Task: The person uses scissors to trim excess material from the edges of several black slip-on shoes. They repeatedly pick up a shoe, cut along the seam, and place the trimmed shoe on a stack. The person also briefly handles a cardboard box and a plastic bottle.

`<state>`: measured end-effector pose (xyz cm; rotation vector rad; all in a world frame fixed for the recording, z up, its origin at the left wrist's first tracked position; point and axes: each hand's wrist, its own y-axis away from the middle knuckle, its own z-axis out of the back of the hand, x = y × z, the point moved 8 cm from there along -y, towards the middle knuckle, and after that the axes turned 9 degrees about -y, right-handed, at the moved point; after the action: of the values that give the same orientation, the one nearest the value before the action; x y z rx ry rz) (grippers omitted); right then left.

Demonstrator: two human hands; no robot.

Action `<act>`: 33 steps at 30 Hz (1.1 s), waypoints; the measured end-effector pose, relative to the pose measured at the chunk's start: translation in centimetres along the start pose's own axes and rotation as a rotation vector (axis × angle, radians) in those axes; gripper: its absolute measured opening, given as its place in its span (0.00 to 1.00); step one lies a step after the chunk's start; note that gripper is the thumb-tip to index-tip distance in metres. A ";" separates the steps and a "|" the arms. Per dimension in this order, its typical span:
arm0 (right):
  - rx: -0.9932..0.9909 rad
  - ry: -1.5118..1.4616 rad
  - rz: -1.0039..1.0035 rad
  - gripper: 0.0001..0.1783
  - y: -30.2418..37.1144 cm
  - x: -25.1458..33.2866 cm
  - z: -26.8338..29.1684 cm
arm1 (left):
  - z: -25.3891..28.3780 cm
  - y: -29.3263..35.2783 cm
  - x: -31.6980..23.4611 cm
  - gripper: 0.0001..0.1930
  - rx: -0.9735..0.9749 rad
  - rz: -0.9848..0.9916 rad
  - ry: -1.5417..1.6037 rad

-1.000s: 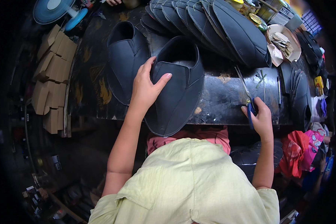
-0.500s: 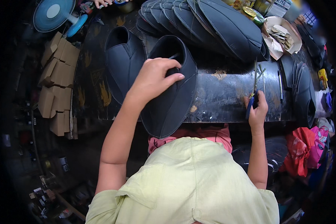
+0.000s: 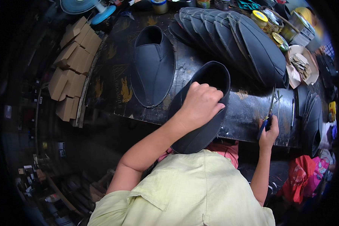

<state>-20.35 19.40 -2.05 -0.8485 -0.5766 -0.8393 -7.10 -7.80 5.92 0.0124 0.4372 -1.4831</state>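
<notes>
My left hand [image 3: 200,104] is closed on a black shoe upper [image 3: 199,138] at its collar, with the fingers curled at the opening. The toe of this upper hangs over the table's near edge, close to my body. To the right, my right hand [image 3: 269,133] is wrapped round the blue handles of a pair of scissors [image 3: 271,107], whose blades point away from me over the table. A second black upper [image 3: 151,73] lies to the left of the held one, its opening facing away. Thread ends on the held upper are too small to make out.
Overlapping black uppers [image 3: 248,49] fill the back of the dark table [image 3: 105,96]. A box of scraps [image 3: 312,75] and jars [image 3: 260,18] stand at the back right. More uppers [image 3: 312,120] lie far right. Cardboard boxes [image 3: 77,60] line the left; a blue fan [image 3: 101,14] stands beyond.
My view has shifted, so the table sits differently in it. The held upper has moved right, away from the second upper, with my left hand on it. The scissors stay in my right hand.
</notes>
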 end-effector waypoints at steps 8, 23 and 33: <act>0.020 0.214 0.152 0.25 0.4 0.2 -0.4 | -0.5 0.9 0.4 0.12 -0.155 -0.028 0.030; -0.011 0.207 0.127 0.26 0.3 0.7 -0.2 | 20.2 10.3 14.1 0.16 -0.689 0.454 -0.119; -0.286 -0.181 0.007 0.12 -7.5 2.4 4.9 | 13.3 18.3 39.4 0.20 -0.236 0.950 -0.645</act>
<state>-25.73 19.54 5.47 -1.1960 -0.6201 -0.8555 15.13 -47.20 2.01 -0.3865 0.0382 -0.4403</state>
